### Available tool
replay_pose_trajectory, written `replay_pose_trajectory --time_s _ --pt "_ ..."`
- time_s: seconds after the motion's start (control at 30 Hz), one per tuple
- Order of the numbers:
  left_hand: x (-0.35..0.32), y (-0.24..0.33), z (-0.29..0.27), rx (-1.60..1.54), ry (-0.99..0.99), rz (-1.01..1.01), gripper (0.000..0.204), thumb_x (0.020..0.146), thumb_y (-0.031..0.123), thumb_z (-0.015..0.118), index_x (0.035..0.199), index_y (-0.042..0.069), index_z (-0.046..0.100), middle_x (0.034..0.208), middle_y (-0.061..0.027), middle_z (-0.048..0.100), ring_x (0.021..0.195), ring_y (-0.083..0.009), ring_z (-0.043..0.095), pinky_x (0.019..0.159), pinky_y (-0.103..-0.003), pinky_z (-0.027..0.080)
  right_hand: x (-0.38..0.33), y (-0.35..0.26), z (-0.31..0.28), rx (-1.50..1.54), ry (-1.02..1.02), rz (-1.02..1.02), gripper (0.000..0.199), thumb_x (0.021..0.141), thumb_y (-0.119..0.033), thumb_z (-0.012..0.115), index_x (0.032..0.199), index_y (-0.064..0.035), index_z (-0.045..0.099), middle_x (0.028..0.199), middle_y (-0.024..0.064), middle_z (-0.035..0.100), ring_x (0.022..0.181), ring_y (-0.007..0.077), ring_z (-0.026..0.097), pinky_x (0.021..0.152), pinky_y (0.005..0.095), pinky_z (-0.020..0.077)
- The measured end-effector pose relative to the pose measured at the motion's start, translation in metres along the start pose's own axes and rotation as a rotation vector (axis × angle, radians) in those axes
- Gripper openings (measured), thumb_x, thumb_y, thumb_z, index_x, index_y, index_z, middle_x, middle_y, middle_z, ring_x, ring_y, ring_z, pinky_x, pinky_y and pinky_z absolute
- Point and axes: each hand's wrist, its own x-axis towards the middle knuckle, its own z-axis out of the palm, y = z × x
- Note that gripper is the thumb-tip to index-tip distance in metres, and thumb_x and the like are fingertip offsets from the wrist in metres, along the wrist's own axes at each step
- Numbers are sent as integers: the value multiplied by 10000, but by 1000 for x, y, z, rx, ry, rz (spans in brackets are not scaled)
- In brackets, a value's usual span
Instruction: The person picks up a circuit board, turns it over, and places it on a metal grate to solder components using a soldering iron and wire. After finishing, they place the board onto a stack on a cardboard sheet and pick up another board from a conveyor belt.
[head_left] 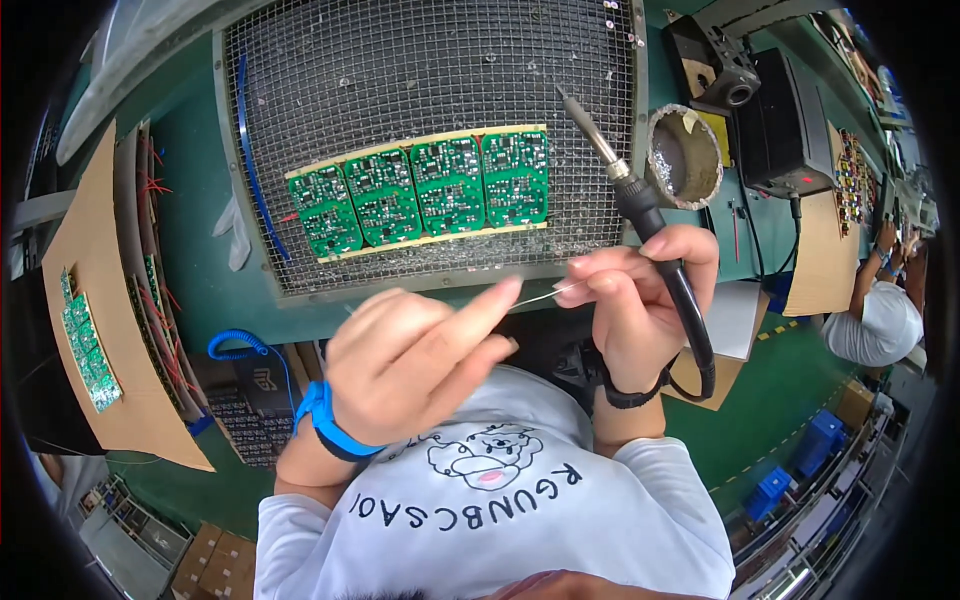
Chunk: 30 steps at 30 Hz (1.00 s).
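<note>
Four green rectangular circuit boards (416, 192), joined in a row by pale yellow strips, are laid on a grey wire mesh (400, 85), beyond the left hand (415, 345) and untouched by it. By the right hand (645, 300), a black-handled soldering iron with a metal barrel (640, 203) is grasped, and a thin silvery wire (540, 297) is pinched in its fingertips. The wire is stretched between both hands; whether it is gripped by the left, with index finger extended, cannot be told.
</note>
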Motion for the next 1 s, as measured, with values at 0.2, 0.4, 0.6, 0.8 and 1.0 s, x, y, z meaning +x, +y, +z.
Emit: replay_pose_trajectory --time_s 0.2,0.4,0.6,0.8,1.0 --pt "-6 -5 -10 300 272 -161 290 673 -29 776 936 91 755 668 -4 523 493 -103 451 433 -244 343 4 1 -11 -80 238 -41 465 963 -160 584 1307 20 328 796 220 663 542 223 633 495 317 557" --pt "-2 -14 -6 380 393 -218 252 692 -68 760 903 70 747 637 1 514 466 -54 392 414 -217 309 -6 -10 -27 -391 -60 -217 419 961 -267 588 1231 53 564 733 167 667 525 171 610 494 253 480" --pt "2 -16 0 369 404 -188 258 683 -64 760 905 65 738 625 6 506 453 -59 385 408 -220 307 -4 -9 -9 -632 -10 -335 399 977 -298 561 1038 80 674 692 137 647 480 127 559 432 206 380" --pt "-1 -16 2 388 378 -136 253 674 -59 765 889 68 725 623 -2 499 446 -75 399 404 -227 325 -10 -6 -4 -585 36 -285 389 986 -276 540 1054 89 653 789 180 676 481 128 564 430 203 399" --pt "-3 -13 4 411 316 -139 250 667 -55 770 879 68 718 630 -6 494 445 -88 435 405 -243 362 -17 6 -10 -531 64 -325 393 995 -281 521 1055 90 638 856 220 681 474 129 565 420 202 405"
